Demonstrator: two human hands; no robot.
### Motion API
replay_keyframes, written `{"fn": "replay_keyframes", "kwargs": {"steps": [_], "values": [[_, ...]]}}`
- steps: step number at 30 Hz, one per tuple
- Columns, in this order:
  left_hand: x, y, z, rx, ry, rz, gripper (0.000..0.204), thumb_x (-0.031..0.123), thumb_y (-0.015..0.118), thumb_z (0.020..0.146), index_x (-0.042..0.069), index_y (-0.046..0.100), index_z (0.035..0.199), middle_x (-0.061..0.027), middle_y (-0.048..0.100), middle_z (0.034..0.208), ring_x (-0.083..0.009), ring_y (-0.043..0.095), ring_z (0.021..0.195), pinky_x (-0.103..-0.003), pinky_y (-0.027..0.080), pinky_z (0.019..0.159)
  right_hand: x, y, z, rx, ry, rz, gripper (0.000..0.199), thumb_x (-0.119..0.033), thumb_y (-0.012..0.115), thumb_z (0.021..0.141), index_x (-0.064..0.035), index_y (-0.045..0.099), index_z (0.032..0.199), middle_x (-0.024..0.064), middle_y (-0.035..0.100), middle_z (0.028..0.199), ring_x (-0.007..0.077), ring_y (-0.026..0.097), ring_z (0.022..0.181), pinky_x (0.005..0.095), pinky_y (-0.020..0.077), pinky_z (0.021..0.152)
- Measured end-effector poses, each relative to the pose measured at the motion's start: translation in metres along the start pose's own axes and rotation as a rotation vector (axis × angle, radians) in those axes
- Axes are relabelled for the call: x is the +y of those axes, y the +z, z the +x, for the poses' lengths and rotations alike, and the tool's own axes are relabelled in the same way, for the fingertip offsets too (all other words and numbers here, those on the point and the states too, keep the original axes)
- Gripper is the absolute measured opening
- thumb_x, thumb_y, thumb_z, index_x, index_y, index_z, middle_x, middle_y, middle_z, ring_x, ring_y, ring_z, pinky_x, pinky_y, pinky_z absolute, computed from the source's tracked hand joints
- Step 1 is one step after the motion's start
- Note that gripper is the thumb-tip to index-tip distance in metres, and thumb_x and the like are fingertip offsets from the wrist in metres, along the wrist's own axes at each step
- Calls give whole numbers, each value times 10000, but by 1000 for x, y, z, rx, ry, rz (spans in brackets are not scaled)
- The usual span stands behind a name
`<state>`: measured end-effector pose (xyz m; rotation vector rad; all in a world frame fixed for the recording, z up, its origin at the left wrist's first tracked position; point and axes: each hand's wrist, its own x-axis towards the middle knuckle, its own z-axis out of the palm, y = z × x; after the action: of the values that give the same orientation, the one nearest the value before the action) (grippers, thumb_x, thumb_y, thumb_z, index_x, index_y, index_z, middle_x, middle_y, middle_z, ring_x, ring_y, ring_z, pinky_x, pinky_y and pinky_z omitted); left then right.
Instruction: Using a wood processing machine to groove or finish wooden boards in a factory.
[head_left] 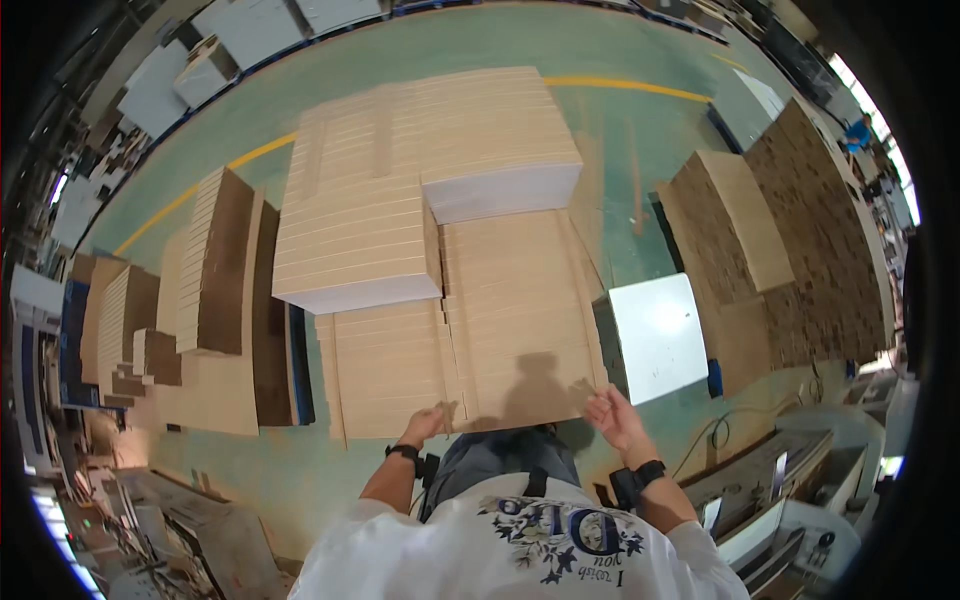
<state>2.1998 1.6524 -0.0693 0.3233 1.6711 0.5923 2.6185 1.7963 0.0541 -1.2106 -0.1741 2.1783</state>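
Observation:
Low in front of me lies a wide stack of flat brown boards [520, 330], split by a seam down its middle. Taller rows of boards with white end faces [360, 293] stand on its far and left parts. My left hand [427, 424] is by the near edge, left of the seam, with its fingers loosely stretched and nothing seen in it. My right hand [612, 415] is raised by the near right corner, its fingers apart and slightly bent, holding nothing. Shadows of my head and hands fall on the near boards.
A white-topped box [657, 335] stands close on the right. Beyond it are brown board stacks [740, 220]. More boards stand on the left [215, 265]. A cable [722, 425] lies on the green floor at lower right. A person in blue [857, 133] is far right.

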Motion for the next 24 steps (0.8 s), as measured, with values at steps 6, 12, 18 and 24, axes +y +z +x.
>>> {"fn": "replay_keyframes", "kwargs": {"steps": [6, 12, 18, 24], "values": [[-79, -17, -63, 196, -216, -506, 450, 373, 533, 930, 37, 474, 1223, -120, 587, 1107, -262, 597, 987, -434, 458, 874, 12, 50, 107, -60, 205, -270, 544, -484, 445, 956, -36, 434, 1265, 109, 582, 1077, 260, 578, 973, 411, 466, 876], [-72, 8, -51, 183, -225, -757, 442, 331, 520, 953, -2, 474, 1241, -152, 607, 1095, -279, 615, 982, -413, 503, 837, 47, 133, 245, -161, 215, -446, 773, -575, 424, 929, 18, 281, 1404, 178, 414, 1381, 308, 462, 1187, 459, 405, 957], [-34, 30, -10, 29, -97, -1064, 315, 327, 492, 971, 56, 535, 1127, -142, 608, 1126, -287, 609, 1030, -404, 503, 864, 83, 222, 376, -164, 69, -588, 822, -616, 405, 916, -10, 237, 1445, 165, 337, 1462, 292, 389, 1261, 455, 361, 973], [-37, 16, -10, -33, -150, -1351, 231, 299, 443, 992, 95, 509, 906, -44, 581, 904, -247, 579, 1027, -392, 452, 946, 105, 275, 463, -36, -39, -526, 718, -625, 415, 909, -31, 448, 1311, 84, 580, 1138, 205, 541, 1019, 360, 441, 881]]}}
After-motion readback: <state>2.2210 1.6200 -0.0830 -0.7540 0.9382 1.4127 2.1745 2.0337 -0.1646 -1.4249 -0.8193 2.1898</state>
